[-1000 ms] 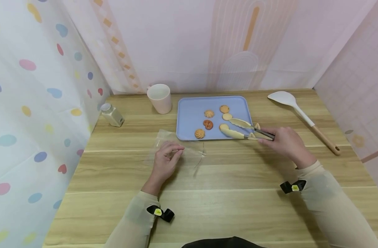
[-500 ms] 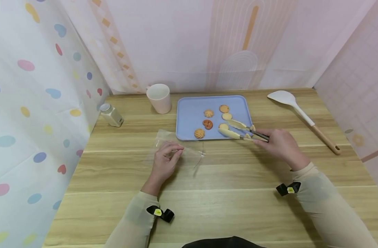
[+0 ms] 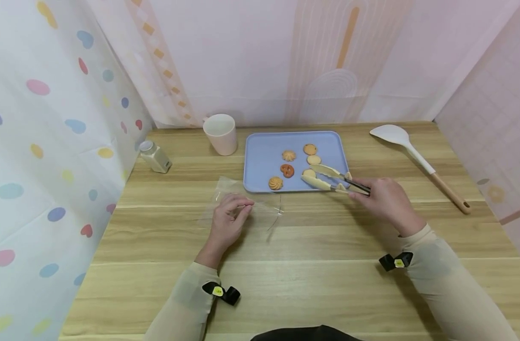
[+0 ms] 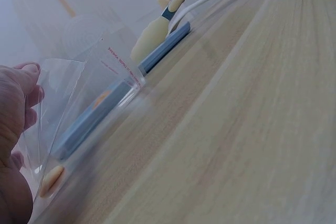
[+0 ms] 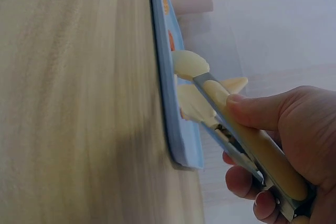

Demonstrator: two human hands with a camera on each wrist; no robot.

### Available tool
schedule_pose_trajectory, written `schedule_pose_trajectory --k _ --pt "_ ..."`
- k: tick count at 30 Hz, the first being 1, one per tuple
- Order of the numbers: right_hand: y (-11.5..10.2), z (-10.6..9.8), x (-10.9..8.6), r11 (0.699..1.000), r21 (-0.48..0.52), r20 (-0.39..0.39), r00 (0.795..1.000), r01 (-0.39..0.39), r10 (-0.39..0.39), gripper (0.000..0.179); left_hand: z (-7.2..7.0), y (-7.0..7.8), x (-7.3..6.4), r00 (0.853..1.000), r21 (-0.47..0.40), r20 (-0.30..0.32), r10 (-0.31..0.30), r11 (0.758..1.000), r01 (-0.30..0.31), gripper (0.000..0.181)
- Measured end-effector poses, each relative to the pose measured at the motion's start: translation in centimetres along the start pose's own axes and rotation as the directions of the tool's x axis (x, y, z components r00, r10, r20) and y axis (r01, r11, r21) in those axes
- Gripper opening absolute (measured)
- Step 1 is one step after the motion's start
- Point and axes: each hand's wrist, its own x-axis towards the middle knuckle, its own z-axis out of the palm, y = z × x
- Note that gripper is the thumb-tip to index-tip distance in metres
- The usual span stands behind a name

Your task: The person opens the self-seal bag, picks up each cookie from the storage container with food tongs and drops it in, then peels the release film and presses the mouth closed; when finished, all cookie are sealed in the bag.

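My left hand [image 3: 227, 221] pinches the edge of a clear plastic bag [image 4: 79, 85] and holds its mouth up off the table. A cookie [image 4: 51, 181] shows through the film in the left wrist view and appears to lie inside the bag. My right hand [image 3: 388, 202] grips a pair of tongs [image 5: 247, 140] with cream scalloped tips. The tips are spread over the front right of the blue tray [image 3: 260, 142], close around a round pale cookie [image 3: 309, 172]; contact cannot be made out. Nearby lie another pale cookie [image 3: 314, 160] and a pretzel-shaped cookie [image 3: 287, 171].
More cookies on the tray include a swirled one [image 3: 275, 183], a flower-shaped one [image 3: 289, 155] and a round one [image 3: 309, 149]. Behind stand a pink mug [image 3: 221, 137] and a jar [image 3: 155, 157]. A white turner [image 3: 413, 151] with wooden handle lies right.
My right hand has shifted slightly left, bringing the tongs' tips further left around the front pale cookie. The left hand and the bag have stayed put.
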Motion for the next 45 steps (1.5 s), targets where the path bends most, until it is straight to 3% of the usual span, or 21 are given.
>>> schedule_pose_trajectory --k 18,27,34,41,45 --pt "-0.2 0.4 -0.2 0.999 0.035 -0.035 0.999 0.001 0.001 0.04 0.2 -0.2 0.1 1.0 -0.005 -0.007 0.024 1.0 -0.024 0.011" --pt "-0.4 -0.1 -0.8 0.997 0.071 -0.036 0.998 -0.039 0.042 0.043 0.1 -0.2 0.0 0.999 0.008 -0.01 0.031 1.0 -0.03 0.011" --pt "-0.7 -0.4 -1.8 0.995 0.093 -0.09 0.996 0.027 -0.019 0.043 0.1 -0.2 0.0 1.0 0.015 -0.008 0.009 1.0 -0.009 0.01" --pt "-1.5 -0.8 -3.3 0.988 0.129 -0.144 0.987 0.088 -0.069 0.043 0.3 -3.6 -0.8 1.0 0.019 -0.013 -0.008 1.0 0.008 0.011" --pt "-2.1 -0.8 -4.2 0.981 0.155 -0.139 0.986 0.116 -0.094 0.042 0.4 -2.4 -0.5 1.0 0.033 -0.03 0.001 0.999 0.0 0.012"
